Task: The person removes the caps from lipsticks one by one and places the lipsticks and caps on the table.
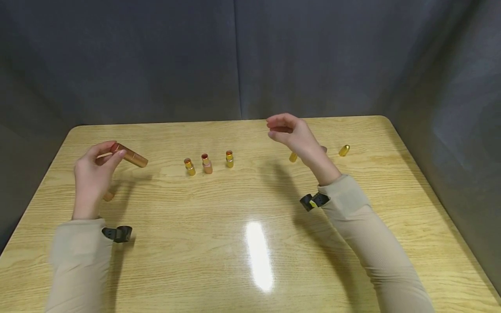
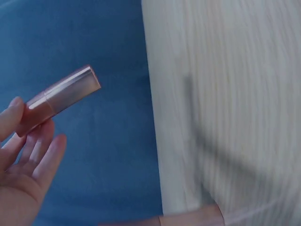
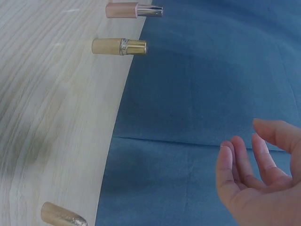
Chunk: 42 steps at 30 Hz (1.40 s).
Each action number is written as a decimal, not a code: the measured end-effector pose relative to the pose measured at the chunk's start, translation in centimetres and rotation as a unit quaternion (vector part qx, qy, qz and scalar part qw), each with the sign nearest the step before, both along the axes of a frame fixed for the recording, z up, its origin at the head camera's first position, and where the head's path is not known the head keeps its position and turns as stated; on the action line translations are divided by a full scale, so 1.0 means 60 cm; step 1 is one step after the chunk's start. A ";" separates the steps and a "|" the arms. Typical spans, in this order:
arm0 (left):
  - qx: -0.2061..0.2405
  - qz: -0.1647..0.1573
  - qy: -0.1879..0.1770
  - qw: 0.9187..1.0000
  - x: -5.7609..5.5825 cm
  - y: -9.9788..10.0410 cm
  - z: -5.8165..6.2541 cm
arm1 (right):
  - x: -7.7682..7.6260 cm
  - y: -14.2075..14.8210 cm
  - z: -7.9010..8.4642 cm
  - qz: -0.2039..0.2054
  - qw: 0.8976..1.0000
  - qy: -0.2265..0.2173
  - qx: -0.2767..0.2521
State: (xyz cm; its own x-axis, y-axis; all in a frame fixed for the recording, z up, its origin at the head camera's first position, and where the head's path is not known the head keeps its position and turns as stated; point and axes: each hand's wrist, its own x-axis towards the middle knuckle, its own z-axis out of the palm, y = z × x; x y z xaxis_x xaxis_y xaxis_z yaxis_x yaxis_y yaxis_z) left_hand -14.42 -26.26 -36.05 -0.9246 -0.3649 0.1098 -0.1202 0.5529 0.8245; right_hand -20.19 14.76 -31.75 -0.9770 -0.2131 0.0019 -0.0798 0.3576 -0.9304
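My left hand (image 1: 91, 171) pinches a closed rose-gold lipstick tube (image 1: 135, 157) by one end, between thumb and fingers, raised over the left of the table. In the left wrist view the tube (image 2: 70, 92) slants upward and a seam runs around its middle. My right hand (image 1: 291, 130) hangs over the back right with fingers gently curved and nothing in them. Uncapped lipsticks stand mid-table: a gold one (image 1: 189, 167), a rose-gold one (image 1: 207, 164) and another gold one (image 1: 229, 159). Two of them, a gold lipstick (image 3: 117, 46) and a pinkish one (image 3: 122, 10), appear in the right wrist view.
Another rose-gold tube (image 1: 108, 196) is partly hidden behind the left wrist. On the right are a rounded gold cap (image 1: 344, 150) and a gold piece (image 1: 293, 157) beside the right wrist, which partly covers a darker piece (image 1: 323, 148). Dark cloth (image 1: 156, 65) hangs behind the table.
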 end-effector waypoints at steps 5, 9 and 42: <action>-0.005 -0.052 0.008 0.999 0.000 0.028 0.003 | 0.002 -0.008 0.003 0.008 1.000 -0.001 -0.004; 0.010 -0.115 0.018 0.993 -0.002 0.053 0.003 | 0.005 -0.016 0.006 0.012 1.000 -0.003 -0.004; 0.126 -0.291 -0.089 0.944 -0.011 0.215 -0.030 | 0.026 -0.087 -0.030 0.079 0.996 -0.037 -0.030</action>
